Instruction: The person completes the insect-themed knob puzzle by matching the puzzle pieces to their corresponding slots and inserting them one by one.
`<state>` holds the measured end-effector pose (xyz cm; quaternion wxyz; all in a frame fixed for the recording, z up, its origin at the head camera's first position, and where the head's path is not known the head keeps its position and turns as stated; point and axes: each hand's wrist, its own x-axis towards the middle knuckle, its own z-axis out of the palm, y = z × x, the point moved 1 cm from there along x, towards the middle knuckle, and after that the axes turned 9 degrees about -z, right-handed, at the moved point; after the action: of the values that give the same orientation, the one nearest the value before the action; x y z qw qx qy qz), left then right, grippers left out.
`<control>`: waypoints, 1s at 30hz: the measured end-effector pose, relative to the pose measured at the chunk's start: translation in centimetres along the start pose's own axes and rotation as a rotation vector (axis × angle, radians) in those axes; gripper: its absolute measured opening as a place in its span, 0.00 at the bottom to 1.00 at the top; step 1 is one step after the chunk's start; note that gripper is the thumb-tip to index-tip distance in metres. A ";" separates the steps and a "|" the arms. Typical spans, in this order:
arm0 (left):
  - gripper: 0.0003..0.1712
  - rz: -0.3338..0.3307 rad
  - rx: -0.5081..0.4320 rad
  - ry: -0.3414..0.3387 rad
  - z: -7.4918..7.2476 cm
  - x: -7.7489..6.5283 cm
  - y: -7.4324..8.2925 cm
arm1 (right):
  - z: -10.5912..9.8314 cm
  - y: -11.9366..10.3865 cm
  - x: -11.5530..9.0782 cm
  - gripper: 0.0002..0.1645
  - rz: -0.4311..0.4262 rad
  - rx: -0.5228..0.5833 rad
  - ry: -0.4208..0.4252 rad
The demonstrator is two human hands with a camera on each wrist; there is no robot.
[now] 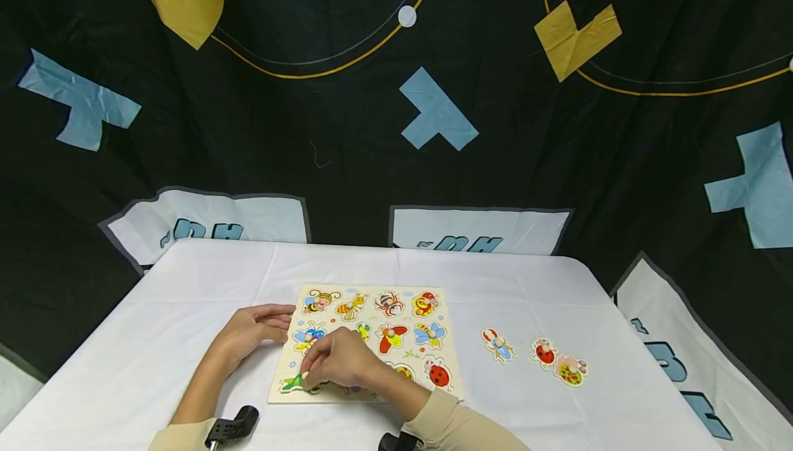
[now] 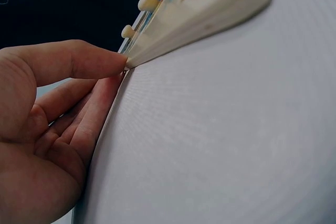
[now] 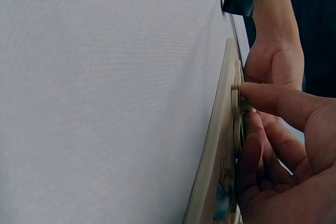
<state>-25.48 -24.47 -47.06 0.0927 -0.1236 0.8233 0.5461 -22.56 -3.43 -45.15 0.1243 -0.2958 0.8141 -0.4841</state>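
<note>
A wooden peg puzzle board (image 1: pixel 378 292) printed with insects lies on the white table. My left hand (image 1: pixel 254 330) is at the board's left edge, its fairly straight fingers and thumb touching that edge. Over the lower left of the board, my right hand (image 1: pixel 343 358) pinches a green insect puzzle piece (image 1: pixel 290 385) by its small knob. The right wrist view has this piece (image 3: pixel 237 124) at the board's face; whether it sits in its slot I cannot tell. My right hand hides part of the bottom row.
Right of the board lie three loose pieces: a blue-and-red insect (image 1: pixel 498 345), a ladybug (image 1: pixel 544 352) and a green-and-red round one (image 1: pixel 571 371). Several pieces, such as the bee (image 1: pixel 319 301) and spider (image 1: pixel 389 303), are on the board. A black curtain (image 1: pixel 359 134) hangs behind the table.
</note>
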 end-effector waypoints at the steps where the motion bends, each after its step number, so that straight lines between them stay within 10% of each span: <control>1: 0.35 0.001 0.000 0.000 0.0 0.0 0.0 | 0.0 0.0 0.0 0.09 -0.001 0.002 -0.002; 30: 0.35 0.007 -0.017 -0.001 0.2 0.1 -0.1 | 0.1 0.3 -0.1 0.08 0.018 -0.038 -0.046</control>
<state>-25.57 -24.31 -47.27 0.0901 -0.1212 0.8190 0.5535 -22.51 -3.33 -45.45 0.1418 -0.3017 0.8228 -0.4604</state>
